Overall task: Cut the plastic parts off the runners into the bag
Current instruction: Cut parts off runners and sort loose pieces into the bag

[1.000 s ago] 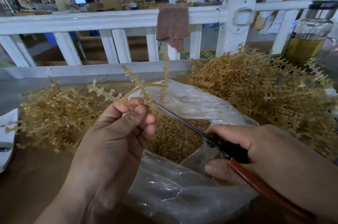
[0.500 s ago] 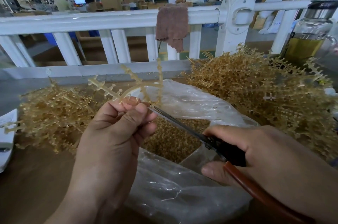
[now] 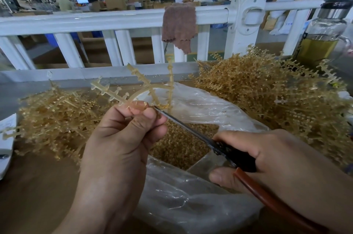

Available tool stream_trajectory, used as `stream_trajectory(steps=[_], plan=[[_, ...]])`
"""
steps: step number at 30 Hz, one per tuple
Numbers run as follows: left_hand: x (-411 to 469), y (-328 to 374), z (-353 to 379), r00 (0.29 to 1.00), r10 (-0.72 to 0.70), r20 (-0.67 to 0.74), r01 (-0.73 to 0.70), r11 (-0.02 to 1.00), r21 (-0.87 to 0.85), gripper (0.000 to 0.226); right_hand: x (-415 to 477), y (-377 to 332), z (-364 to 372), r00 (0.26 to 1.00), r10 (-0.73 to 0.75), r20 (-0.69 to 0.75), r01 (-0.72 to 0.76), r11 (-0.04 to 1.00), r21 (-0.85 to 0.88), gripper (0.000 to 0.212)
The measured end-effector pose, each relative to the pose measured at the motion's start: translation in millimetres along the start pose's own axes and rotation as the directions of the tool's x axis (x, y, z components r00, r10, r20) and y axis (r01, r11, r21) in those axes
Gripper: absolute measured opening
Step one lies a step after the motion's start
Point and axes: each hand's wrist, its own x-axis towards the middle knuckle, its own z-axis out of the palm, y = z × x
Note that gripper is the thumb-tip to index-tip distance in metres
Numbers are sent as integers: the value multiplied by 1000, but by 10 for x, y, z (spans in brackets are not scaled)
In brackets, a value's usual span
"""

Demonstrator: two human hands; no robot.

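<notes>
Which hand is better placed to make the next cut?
The right hand: it grips the scissors, whose tip is at the runner. The left hand only holds the runner over the bag.

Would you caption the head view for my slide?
Left hand holds a runner over the bag; right hand's scissors meet it.

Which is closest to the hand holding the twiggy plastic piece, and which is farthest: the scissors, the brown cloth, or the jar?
From the left hand:
1. Scissors: blade tip right at its fingers, just to the right.
2. Cloth: draped over the white rail, behind and above.
3. Jar: far right, by the rail.
</notes>
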Motion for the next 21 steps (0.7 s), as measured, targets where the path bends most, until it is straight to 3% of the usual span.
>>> stream_trajectory(steps=[8, 21], plan=[[4, -13, -8, 1000, 7, -6, -7, 1000, -21, 13, -9, 4, 19, 1000, 8, -9, -8, 1000, 14, 50], [11, -17, -8, 1000, -8, -16, 8, 1000, -27, 19, -13, 58, 86, 995, -29, -91, 31, 999, 21, 71]])
